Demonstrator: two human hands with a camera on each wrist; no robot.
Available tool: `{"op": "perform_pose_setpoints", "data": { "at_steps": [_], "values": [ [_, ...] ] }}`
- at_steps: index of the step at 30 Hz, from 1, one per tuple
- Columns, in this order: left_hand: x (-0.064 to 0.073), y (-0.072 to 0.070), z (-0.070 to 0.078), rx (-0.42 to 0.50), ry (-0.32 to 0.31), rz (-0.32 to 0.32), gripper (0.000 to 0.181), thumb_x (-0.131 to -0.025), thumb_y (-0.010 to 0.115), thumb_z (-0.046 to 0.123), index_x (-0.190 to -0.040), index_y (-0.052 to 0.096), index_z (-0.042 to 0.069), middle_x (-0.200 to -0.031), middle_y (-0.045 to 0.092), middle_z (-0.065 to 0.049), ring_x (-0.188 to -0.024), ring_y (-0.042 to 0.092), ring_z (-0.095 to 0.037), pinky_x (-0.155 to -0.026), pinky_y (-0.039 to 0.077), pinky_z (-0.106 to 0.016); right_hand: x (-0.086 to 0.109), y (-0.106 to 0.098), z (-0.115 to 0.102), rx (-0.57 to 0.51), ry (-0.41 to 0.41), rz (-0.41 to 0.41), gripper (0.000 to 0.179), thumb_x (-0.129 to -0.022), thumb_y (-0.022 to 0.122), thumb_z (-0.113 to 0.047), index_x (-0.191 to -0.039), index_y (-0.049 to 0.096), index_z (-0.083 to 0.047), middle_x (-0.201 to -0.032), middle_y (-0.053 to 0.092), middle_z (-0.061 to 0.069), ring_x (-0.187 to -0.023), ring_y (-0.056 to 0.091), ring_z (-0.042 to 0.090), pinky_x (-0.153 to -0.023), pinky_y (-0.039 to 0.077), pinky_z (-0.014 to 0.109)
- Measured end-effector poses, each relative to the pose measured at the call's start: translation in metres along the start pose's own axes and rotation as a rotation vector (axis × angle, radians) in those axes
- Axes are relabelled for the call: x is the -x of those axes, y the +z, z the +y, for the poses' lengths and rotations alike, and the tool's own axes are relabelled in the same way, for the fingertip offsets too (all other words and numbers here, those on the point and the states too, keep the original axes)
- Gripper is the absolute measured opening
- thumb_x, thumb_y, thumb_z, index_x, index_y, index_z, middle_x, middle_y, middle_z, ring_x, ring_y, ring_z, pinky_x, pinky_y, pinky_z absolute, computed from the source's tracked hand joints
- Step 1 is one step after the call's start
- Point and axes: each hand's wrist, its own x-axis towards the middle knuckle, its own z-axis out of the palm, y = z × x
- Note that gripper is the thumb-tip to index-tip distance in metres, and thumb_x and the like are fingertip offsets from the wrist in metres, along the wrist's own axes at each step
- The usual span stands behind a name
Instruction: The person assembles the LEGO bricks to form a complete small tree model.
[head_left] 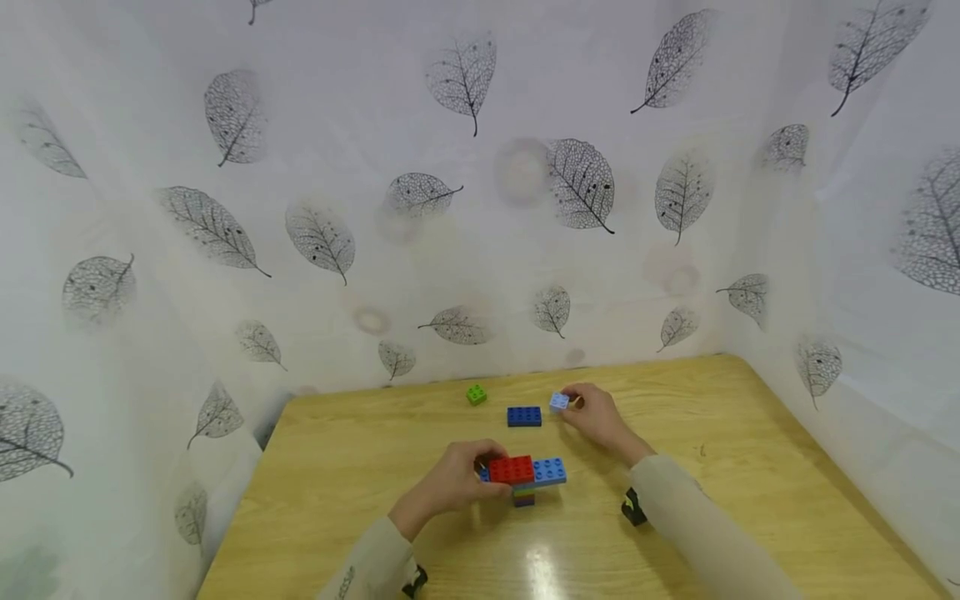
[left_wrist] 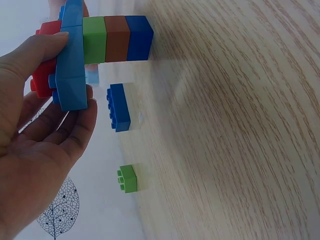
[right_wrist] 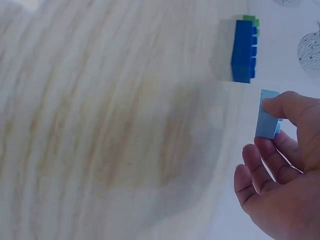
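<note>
Toy brick stack (head_left: 521,475) first, since it's kinda the star: in the head view it's low in the picture, about half past 5, on or just above the wooden table (head_left: 337,467) (can't tell if the base touches). Red brick (head_left: 510,467) on top, blue layer (head_left: 550,472) under that sticking out toward 3 o'clock, narrow column below. Left hand (head_left: 453,475) has it from the 9 o'clock side, thumb and fingers gripping around that end. Going from the stack, dark blue brick (head_left: 524,416) is at 12, lime green brick (head_left: 476,394) at 11, and pale blue brick (head_left: 558,402) at 1, pinched by the right hand (head_left: 597,417). White cloth (head_left: 375,108) with leaf prints hangs behind everything.

Left wrist cam: stack shows up sideways around 10 to 11 o'clock, column pointing at 3. You can read the layers here: green block (left_wrist: 95,40), brown block (left_wrist: 118,39), blue end block (left_wrist: 139,38). Thumb's pressed on the blue layer, fingers curled around behind. Dark blue brick sits near 9:30, lime green one around 7, well apart from the stack.

Right wrist cam: pale blue brick's at 3 o'clock, pinched between thumb and fingers, lower fingers loosely bent. Dark blue brick's up at 2, lime green one peeking out from behind its top end.
</note>
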Motion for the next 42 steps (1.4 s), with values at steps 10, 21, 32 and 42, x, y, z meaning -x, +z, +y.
{"op": "perform_pose_setpoints", "data": {
  "at_steps": [10,21,32,42],
  "values": [
    [0.0,-0.003,0.002,-0.015,0.008,-0.005,0.038,-0.088,0.088,0.027,-0.12,0.072,0.015,-0.106,0.071,0.006,-0.089,0.06,-0.009,-0.078,0.05,-0.021,0.016,-0.012,-0.027,-0.004,-0.11,-0.076,0.037,-0.09,0.079,-0.014,-0.123,0.071,0.0,-0.114,0.071,0.013,-0.099,0.063,0.024,-0.081,0.053,0.035],
    [-0.001,-0.003,0.001,-0.02,0.016,-0.013,0.034,-0.089,0.087,0.026,-0.118,0.072,0.016,-0.108,0.072,0.005,-0.09,0.059,-0.003,-0.081,0.051,-0.022,0.044,-0.02,-0.055,-0.015,-0.209,-0.184,0.033,-0.09,0.08,-0.018,-0.122,0.073,-0.012,-0.112,0.07,-0.001,-0.1,0.062,0.023,-0.079,0.05,0.028],
    [-0.001,-0.003,0.002,-0.025,0.021,-0.011,0.034,-0.088,0.087,0.025,-0.117,0.072,0.016,-0.107,0.072,0.005,-0.089,0.059,-0.003,-0.08,0.051,-0.021,0.065,-0.024,-0.067,-0.01,-0.275,-0.265,0.03,-0.092,0.079,-0.021,-0.121,0.072,-0.017,-0.11,0.069,-0.006,-0.101,0.062,0.03,-0.08,0.052,0.035],
    [-0.002,-0.002,0.002,-0.015,0.022,-0.012,0.033,-0.088,0.087,0.023,-0.116,0.072,0.016,-0.107,0.072,0.005,-0.089,0.06,-0.003,-0.08,0.052,-0.021,0.075,-0.024,-0.068,-0.011,-0.297,-0.309,0.029,-0.093,0.08,-0.022,-0.121,0.071,-0.019,-0.109,0.068,-0.008,-0.099,0.063,0.027,-0.078,0.052,0.035]
  ]
}}
